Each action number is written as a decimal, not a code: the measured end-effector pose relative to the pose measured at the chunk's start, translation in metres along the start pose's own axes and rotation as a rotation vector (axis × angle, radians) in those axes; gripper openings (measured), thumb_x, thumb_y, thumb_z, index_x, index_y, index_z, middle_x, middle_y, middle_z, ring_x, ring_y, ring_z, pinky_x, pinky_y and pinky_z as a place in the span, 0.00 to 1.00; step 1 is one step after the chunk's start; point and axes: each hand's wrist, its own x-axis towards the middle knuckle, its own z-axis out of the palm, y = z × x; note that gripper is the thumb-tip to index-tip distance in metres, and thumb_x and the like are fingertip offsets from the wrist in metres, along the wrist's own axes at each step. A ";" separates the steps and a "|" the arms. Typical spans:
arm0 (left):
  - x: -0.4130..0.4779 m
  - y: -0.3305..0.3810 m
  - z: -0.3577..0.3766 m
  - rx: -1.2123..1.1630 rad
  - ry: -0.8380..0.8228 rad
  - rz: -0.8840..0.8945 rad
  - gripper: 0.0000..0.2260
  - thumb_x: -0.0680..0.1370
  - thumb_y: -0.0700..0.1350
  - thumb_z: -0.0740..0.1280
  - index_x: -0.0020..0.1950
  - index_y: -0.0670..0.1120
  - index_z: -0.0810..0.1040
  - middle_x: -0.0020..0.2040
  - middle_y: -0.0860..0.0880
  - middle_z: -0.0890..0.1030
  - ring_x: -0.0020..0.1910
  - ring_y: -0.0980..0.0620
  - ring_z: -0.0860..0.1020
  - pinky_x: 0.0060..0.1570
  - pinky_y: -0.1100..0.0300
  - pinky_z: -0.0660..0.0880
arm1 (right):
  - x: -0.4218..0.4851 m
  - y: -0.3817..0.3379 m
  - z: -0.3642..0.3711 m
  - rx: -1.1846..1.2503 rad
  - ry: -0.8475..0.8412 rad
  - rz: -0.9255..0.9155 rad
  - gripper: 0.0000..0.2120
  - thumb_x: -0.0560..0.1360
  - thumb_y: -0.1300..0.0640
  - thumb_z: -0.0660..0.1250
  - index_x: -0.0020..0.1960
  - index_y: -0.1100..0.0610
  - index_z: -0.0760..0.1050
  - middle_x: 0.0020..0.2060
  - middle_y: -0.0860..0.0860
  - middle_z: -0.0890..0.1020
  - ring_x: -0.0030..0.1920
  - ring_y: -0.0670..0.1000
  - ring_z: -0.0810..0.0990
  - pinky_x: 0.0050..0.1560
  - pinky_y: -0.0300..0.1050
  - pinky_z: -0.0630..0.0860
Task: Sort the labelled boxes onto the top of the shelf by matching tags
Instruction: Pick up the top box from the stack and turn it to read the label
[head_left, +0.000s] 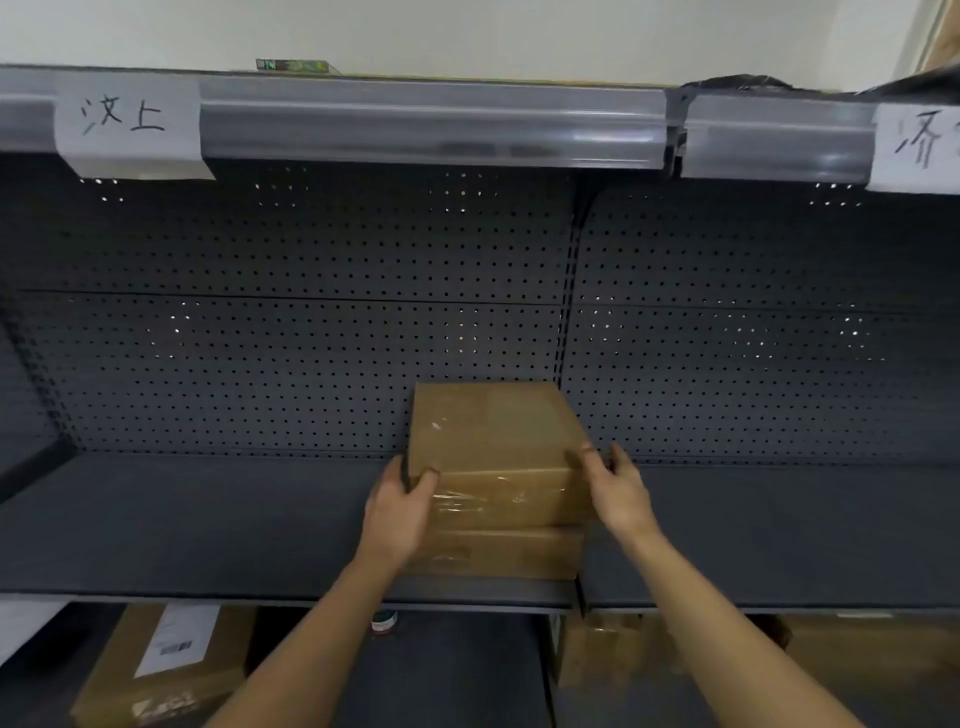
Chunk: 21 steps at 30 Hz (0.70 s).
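Both hands clamp the upper cardboard box (493, 441): left hand (397, 512) on its left front corner, right hand (618, 493) against its right edge. It rests on a second box (498, 553), on the middle shelf (208, 525). Long axis runs away from the person. Destination, the top shelf (431, 122), lies directly above. Head view count: two stacked boxes, two paper tags (127, 122).

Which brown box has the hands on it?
The top box of the stack on the middle shelf; left hand and right hand touch its sides.
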 end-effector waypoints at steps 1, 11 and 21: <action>0.003 0.002 0.002 -0.005 -0.013 -0.007 0.20 0.80 0.54 0.62 0.69 0.47 0.71 0.62 0.47 0.79 0.60 0.46 0.75 0.55 0.56 0.69 | 0.003 -0.002 0.003 -0.012 -0.005 0.018 0.36 0.81 0.39 0.60 0.82 0.56 0.55 0.78 0.56 0.68 0.77 0.60 0.66 0.73 0.57 0.64; 0.003 -0.001 0.014 -0.099 0.042 -0.004 0.17 0.81 0.52 0.62 0.68 0.47 0.73 0.44 0.60 0.76 0.53 0.49 0.76 0.51 0.61 0.67 | 0.006 0.004 0.010 0.191 -0.020 0.091 0.32 0.77 0.44 0.69 0.78 0.53 0.67 0.67 0.53 0.78 0.68 0.57 0.75 0.71 0.58 0.71; -0.012 -0.008 0.001 -0.269 0.063 0.088 0.16 0.80 0.52 0.65 0.68 0.52 0.75 0.55 0.59 0.81 0.56 0.60 0.78 0.58 0.58 0.73 | -0.024 -0.005 0.004 0.605 0.064 -0.012 0.29 0.76 0.57 0.74 0.75 0.54 0.71 0.62 0.50 0.82 0.62 0.49 0.80 0.71 0.49 0.72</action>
